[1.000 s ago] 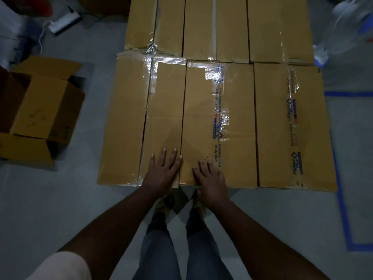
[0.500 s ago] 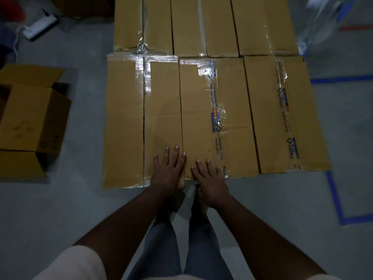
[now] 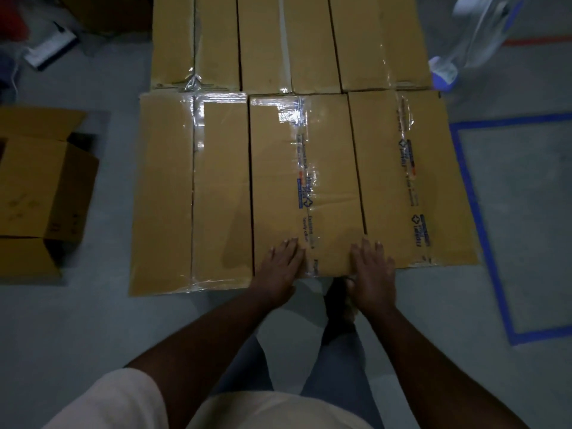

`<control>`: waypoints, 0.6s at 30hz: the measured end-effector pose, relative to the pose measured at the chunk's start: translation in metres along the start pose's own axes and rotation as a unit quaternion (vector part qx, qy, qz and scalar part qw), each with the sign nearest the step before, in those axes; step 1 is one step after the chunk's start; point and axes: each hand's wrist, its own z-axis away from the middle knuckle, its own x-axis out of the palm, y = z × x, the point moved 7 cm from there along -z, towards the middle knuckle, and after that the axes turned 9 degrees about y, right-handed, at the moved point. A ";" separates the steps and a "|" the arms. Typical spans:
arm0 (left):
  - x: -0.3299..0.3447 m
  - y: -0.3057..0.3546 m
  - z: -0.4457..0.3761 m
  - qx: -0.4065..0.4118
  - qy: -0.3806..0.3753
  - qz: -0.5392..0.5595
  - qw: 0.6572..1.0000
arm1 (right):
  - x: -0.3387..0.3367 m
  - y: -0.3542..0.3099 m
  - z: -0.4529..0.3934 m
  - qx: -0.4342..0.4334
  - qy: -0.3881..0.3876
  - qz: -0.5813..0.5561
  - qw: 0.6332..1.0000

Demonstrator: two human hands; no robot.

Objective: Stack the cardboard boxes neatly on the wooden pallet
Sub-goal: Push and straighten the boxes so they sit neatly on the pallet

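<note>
Both hands lie on the near end of the middle box (image 3: 305,184) in the front row, and the placing looks deliberate: the left hand (image 3: 278,270) rests flat near the box's left near corner with its fingers straight and spread on the cardboard, while the right hand (image 3: 373,274) covers the right near corner, fingers straight on top and the thumb seeming to tuck under the near edge, though the dim light makes that hard to confirm. Neither hand is clenched or wrapped round anything; they press or steady, which suits nudging a box square with its neighbours better than lifting it. The boxes sit in two rows of three, long sides touching. The front row holds the left box (image 3: 192,193), the middle one and the right box (image 3: 408,178); the back row (image 3: 288,41) butts against their far ends. The near edges do not quite line up: the left box reaches nearer to the person than the other two, so some squaring may remain. No wooden pallet shows anywhere under the boxes, so I cannot tell whether they rest on it. The boxes are plain brown cardboard, sealed with glossy clear tape that catches the light, and the middle and right ones carry printed tape. An open, unsealed box (image 3: 40,193) stands well apart on the grey floor (image 3: 93,329) to the left, and blue tape lines (image 3: 476,212) mark the floor to the right.
</note>
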 end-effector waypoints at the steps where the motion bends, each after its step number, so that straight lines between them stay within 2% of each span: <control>1: 0.002 0.011 -0.012 -0.007 -0.009 -0.002 1.000 | 0.004 0.022 -0.005 -0.007 -0.008 0.025 1.000; 4: 0.008 0.038 -0.049 -0.057 -0.033 -0.014 0.998 | 0.010 0.062 -0.025 -0.068 -0.025 0.049 0.996; 8: 0.009 0.056 -0.069 -0.125 -0.066 -0.022 0.990 | 0.010 0.070 -0.045 -0.145 -0.059 0.017 0.988; 12: 0.006 0.060 -0.071 -0.154 -0.053 -0.025 0.986 | 0.014 0.077 -0.050 -0.170 -0.046 -0.015 0.984; 18: 0.012 0.055 -0.067 -0.153 -0.055 -0.044 0.986 | 0.013 0.075 -0.048 -0.181 -0.039 -0.022 0.982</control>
